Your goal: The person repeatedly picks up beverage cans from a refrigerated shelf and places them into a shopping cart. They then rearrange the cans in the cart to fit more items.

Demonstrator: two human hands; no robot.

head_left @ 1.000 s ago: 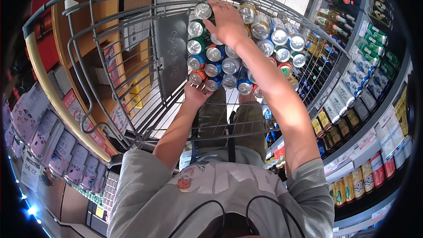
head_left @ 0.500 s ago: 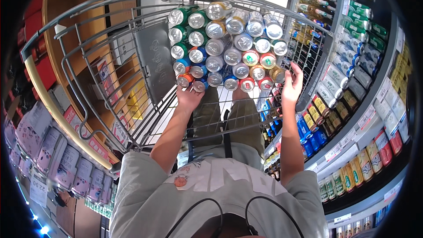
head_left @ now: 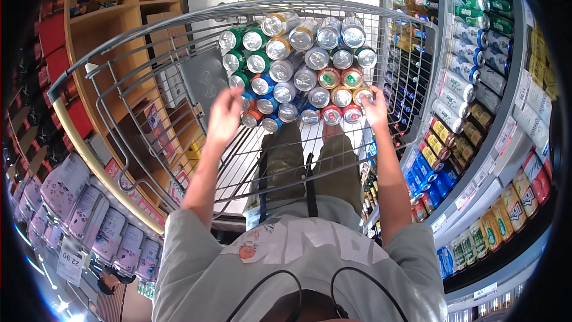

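Observation:
Rows of drink cans (head_left: 305, 79) are packed in a grey wire shopping cart (head_left: 286, 6), lids facing me. Their colours include green, silver, blue, orange, red and gold. My right hand (head_left: 376, 110) is at the right end of the lower rows, thumb and fingertips closed on the edge of a gold can (head_left: 361, 96). My left hand (head_left: 224, 120), smeared by motion, is beside the left end of the rows, near an orange and blue can (head_left: 250, 119). Its fingers are too blurred to show whether they touch a can.
A grey plastic flap (head_left: 205, 76) hangs inside the cart, left of the cans. The cart's pale handle (head_left: 98, 170) curves along the left. Shelves of cans (head_left: 471, 110) line the right; wooden shelving (head_left: 101, 30) and purple floral packs (head_left: 89, 217) are on the left.
My left hand has left the lower left cans and moved left and slightly up. My right hand has moved left, its spread fingers now closing on the gold can.

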